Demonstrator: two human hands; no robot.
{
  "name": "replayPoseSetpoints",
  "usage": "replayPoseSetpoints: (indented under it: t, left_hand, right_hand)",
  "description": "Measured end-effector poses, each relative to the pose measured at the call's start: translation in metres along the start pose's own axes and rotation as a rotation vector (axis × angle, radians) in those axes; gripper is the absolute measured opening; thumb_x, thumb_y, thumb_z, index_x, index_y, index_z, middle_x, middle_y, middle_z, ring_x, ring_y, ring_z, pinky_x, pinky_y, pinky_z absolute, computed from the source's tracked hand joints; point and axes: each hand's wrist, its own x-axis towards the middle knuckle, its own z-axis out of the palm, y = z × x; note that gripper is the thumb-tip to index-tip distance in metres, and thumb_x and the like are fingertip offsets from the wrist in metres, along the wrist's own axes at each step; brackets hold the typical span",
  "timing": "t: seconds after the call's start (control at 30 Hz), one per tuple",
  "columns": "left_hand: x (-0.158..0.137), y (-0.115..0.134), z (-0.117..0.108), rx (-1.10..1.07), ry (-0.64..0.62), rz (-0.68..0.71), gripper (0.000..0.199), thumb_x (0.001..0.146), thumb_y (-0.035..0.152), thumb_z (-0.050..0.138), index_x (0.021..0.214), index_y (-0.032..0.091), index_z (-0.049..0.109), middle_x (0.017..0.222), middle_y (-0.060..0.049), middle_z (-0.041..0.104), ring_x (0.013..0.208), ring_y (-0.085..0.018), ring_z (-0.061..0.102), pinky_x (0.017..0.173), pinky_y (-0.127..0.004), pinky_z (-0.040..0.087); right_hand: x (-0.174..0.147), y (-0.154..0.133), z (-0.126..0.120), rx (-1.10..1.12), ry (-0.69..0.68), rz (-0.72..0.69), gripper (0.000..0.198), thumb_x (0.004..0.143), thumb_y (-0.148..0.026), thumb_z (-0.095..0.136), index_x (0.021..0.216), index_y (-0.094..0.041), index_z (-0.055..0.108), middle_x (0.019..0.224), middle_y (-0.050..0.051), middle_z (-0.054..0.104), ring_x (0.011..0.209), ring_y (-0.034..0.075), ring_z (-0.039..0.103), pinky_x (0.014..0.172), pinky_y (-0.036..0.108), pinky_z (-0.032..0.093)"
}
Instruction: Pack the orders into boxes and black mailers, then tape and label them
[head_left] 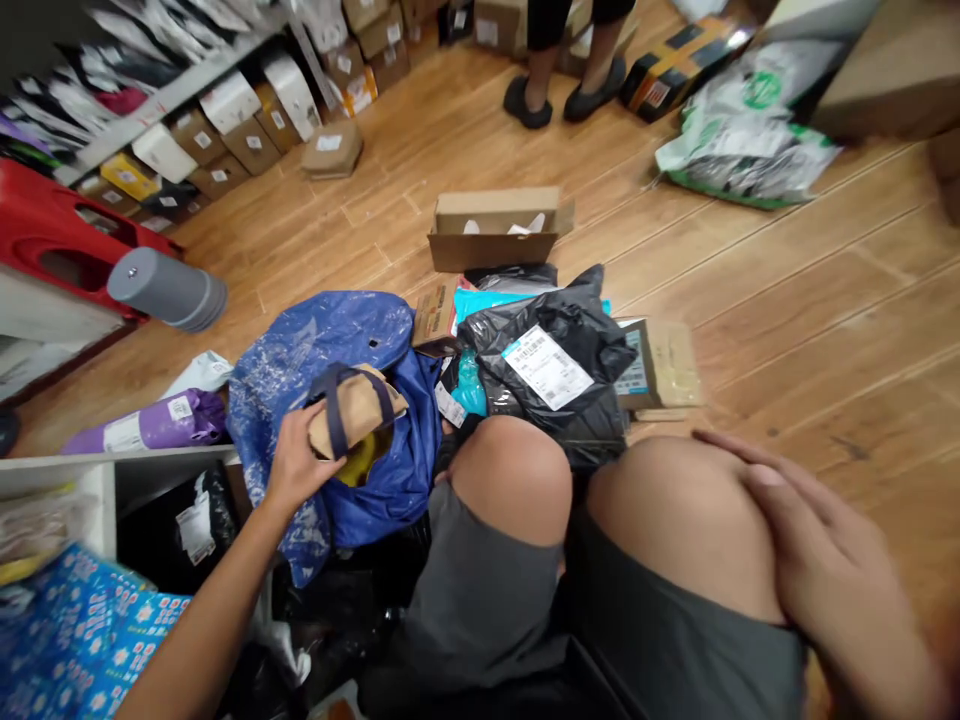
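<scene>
Two hands in view, both the wearer's own. Left hand (pixel 296 465), lower left of centre: fingers closed around a small tan paper-wrapped parcel (pixel 358 410), held at the mouth of a big blue woven plastic bag (pixel 330 350); a dark strap crosses the parcel. Right hand (pixel 817 560), lower right: flat, fingers spread, resting on the right knee, holding nothing.

Sorting appears partly done. One parcel is in hand at the bag. Still loose on the wooden floor (pixel 787 300): a black poly mailer with a white label (pixel 555 350), centre; a flat cardboard box (pixel 660 365) beside it; a purple mailer (pixel 150 425), left; an open brown carton (pixel 496 228), upper centre. Shelved boxes fill the upper left. Another person's legs stand at top centre.
</scene>
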Motion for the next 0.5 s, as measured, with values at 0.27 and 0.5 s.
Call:
replayPoseSetpoints:
  t: [0.27, 0.5]
  left_hand:
    - [-0.010, 0.031, -0.081, -0.243, 0.508, -0.407, 0.092, 0.066, 0.054, 0.085, 0.146, 0.023, 0.051, 0.138, -0.010, 0.065, 0.125, -0.036, 0.066, 0.114, -0.052, 0.053]
    - [-0.027, 0.078, -0.159, -0.765, 0.561, -0.536, 0.062, 0.094, 0.044, 0.043, 0.154, 0.034, 0.054, 0.153, 0.001, 0.067, 0.146, -0.032, 0.059, 0.115, -0.051, 0.057]
  right_hand:
    - [-0.019, 0.008, -0.003, 0.165, -0.035, -0.102, 0.043, 0.105, -0.053, 0.056, 0.134, -0.028, 0.075, 0.140, 0.011, 0.074, 0.136, 0.033, 0.065, 0.122, 0.052, 0.043]
    - [-0.041, -0.034, -0.003, 0.267, -0.062, -0.488, 0.044, 0.105, -0.050, 0.061, 0.142, -0.027, 0.064, 0.154, 0.014, 0.062, 0.146, 0.033, 0.056, 0.125, 0.053, 0.040]
